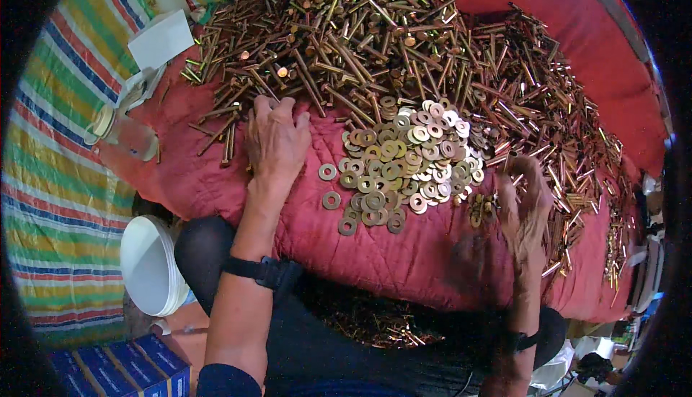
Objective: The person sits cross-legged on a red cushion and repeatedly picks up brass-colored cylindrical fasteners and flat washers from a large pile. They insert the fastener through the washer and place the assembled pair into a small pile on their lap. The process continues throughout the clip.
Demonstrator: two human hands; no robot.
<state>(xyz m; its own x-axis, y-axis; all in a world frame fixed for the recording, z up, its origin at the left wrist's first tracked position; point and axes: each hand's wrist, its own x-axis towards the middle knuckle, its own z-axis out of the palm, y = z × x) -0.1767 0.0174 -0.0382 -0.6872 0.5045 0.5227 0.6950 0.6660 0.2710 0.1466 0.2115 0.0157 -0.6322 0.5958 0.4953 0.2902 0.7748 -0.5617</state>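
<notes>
A large heap of brass-coloured bolts point(360, 43) spreads over a red quilted cloth point(324, 242). My left hand point(277, 141) is at the heap's near left edge, fingers bent down among the bolts; its fingertips are hidden. Beside it a few loose bolts point(228, 141) lie on the cloth. Between my hands is a pile of flat round washers point(404, 166). My right hand point(525, 202) is just right of the washers, thumb and fingers curled toward each other; what they hold is hard to see. Small dark-gold pieces, perhaps nuts point(477, 209), lie left of it.
At the left, a clear plastic jar point(133, 137) lies near a white box point(161, 39) on the cloth's edge. White stacked tubs point(149, 263) stand by my left knee, above blue boxes point(119, 368). Striped sheeting point(61, 202) hangs along the left. More bolts point(393, 328) show below, between my legs.
</notes>
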